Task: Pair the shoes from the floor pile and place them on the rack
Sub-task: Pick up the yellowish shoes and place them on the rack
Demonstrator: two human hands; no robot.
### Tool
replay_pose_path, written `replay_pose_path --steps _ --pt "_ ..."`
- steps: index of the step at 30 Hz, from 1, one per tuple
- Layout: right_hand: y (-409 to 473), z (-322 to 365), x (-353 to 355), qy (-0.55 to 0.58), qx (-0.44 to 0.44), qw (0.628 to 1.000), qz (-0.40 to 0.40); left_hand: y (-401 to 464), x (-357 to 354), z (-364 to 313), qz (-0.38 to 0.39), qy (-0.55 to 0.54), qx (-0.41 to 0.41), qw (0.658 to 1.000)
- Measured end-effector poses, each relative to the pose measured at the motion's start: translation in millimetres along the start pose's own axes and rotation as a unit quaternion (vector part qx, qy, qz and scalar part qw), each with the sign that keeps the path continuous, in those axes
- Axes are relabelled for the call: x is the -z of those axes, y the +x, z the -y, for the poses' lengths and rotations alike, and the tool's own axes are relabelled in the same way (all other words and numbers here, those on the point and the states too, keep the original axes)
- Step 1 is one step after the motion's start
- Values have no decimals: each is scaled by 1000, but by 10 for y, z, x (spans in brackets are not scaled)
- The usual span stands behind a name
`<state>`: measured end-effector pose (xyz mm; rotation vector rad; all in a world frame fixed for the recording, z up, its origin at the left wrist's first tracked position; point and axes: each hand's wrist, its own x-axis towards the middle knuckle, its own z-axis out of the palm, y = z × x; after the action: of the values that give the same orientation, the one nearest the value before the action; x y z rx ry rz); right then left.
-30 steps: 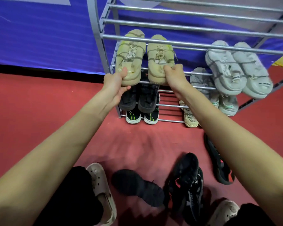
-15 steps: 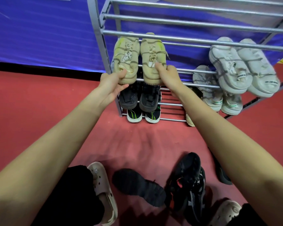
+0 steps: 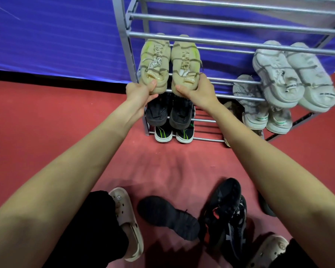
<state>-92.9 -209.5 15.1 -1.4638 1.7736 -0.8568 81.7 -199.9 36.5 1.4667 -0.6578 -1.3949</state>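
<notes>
1. Rack [image 3: 124, 45]: grey metal bars, upper centre and right of frame.
2. Beige pair: left shoe [image 3: 154, 62] and right shoe [image 3: 185, 63], side by side, toes up, on a middle tier at the rack's left end.
3. Left hand [image 3: 138, 92]: grips the left shoe's heel, thumb on top.
4. Right hand [image 3: 199, 91]: grips the right shoe's heel.
5. Step in hand, judged: seating the pair. Push both heels evenly until the soles bear on two bars; keep the toes level and touching; let go only once neither shoe slides.
6. White pair [image 3: 294, 74]: right of frame, same tier.
7. Black shoes [image 3: 168, 217]: floor, lower centre, still unpaired.
</notes>
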Motion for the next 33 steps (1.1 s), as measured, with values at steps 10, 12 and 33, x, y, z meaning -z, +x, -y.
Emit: replay_pose_path --steps 10,12,33 --pt "-249 53 117 -82 52 995 27 -118 65 36 -63 76 1 995" --pt "-470 18 213 -145 125 981 7 -166 137 99 -52 184 -29 981" --pt "-2655 -2434 234 -181 -145 971 57 -1351 24 2421 249 530 -89 806"
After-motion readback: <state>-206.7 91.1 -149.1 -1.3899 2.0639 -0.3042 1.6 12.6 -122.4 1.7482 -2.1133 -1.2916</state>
